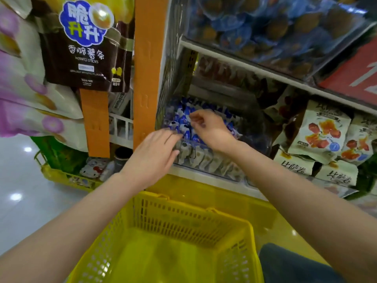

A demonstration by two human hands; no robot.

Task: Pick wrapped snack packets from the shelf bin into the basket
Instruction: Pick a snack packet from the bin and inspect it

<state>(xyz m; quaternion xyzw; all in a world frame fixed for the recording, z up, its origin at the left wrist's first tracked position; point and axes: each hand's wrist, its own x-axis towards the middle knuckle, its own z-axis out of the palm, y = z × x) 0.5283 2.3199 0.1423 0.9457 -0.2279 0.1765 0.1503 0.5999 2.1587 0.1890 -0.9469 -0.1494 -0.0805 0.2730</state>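
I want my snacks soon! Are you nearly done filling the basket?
Nothing looks done yet: the yellow basket shows no packets inside. In hand: the left hand rests on the blue-white packets in the shelf bin, and the right hand curls over them, grip unclear. Still to do: lifting packets into the basket.

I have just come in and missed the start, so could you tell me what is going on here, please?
A person reaches with both bare hands into a clear shelf bin of blue-and-white wrapped snack packets. The left hand rests straight fingers on packets at the front edge; the right hand is deeper in, fingers curled over the pile, though blur hides whether it grips one. The yellow shopping basket sits below, no packet showing inside.
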